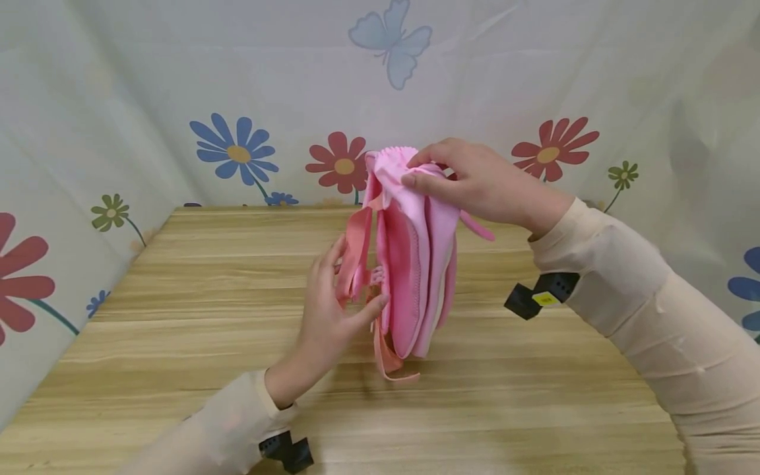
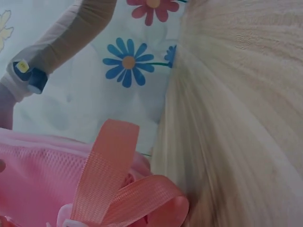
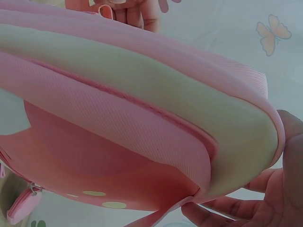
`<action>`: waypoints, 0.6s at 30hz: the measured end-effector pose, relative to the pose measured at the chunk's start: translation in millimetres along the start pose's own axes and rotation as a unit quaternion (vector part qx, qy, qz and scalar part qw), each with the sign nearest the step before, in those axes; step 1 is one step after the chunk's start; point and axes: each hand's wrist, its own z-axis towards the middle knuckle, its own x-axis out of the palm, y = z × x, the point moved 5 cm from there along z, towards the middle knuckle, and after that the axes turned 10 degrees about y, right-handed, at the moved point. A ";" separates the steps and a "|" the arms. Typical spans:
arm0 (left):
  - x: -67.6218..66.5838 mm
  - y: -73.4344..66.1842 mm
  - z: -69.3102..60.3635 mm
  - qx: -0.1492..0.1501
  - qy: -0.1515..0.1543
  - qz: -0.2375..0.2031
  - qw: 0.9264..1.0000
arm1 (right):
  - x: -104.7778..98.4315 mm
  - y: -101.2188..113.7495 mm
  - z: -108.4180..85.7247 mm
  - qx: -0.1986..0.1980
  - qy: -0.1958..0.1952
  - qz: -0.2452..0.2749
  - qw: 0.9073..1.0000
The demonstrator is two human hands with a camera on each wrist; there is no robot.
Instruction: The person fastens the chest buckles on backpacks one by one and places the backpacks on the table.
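From my head, I see the pink bag point(image 1: 406, 264) near the middle, upright over the wood-grained desk point(image 1: 208, 343); I cannot tell whether its lower edge touches the wood. My right hand point(image 1: 477, 181) pinches its top, thumb on the near side. My left hand point(image 1: 326, 297), lower down, is clasped about a coral strap point(image 1: 354, 254) on the bag's left side, the thumb close to the bag's edge. My hands are apart, with the bag between them. A black camera point(image 1: 555, 288) sits on my right wrist. Behind the desk hangs a pale cloth point(image 1: 475, 86) printed with flowers and a blue butterfly point(image 1: 394, 43).

From my left wrist, coral webbing loops in front of the bag's pink mesh point(image 2: 42, 175), with a pale pink buckle point(image 2: 70, 216) at the lower edge. Only a bit of fingertip shows at the left.

From my right wrist, the bag's side fills most of the view: a cream panel point(image 3: 156, 90), a coral front with pale oval spots point(image 3: 113, 205), and a pink zip pull point(image 3: 23, 206). My right hand's fingers hold the bag's end at lower right; my left fingers show at the top.
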 end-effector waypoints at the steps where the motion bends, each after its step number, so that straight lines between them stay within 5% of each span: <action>1: 2.2 -1.1 -0.3 0.004 0.001 0.010 1.000 | -0.3 0.0 0.0 -0.002 -0.002 -0.001 1.000; 18: 36.4 -11.1 0.2 0.028 0.037 0.082 0.996 | 0.7 1.9 1.9 -0.020 -0.007 0.008 1.000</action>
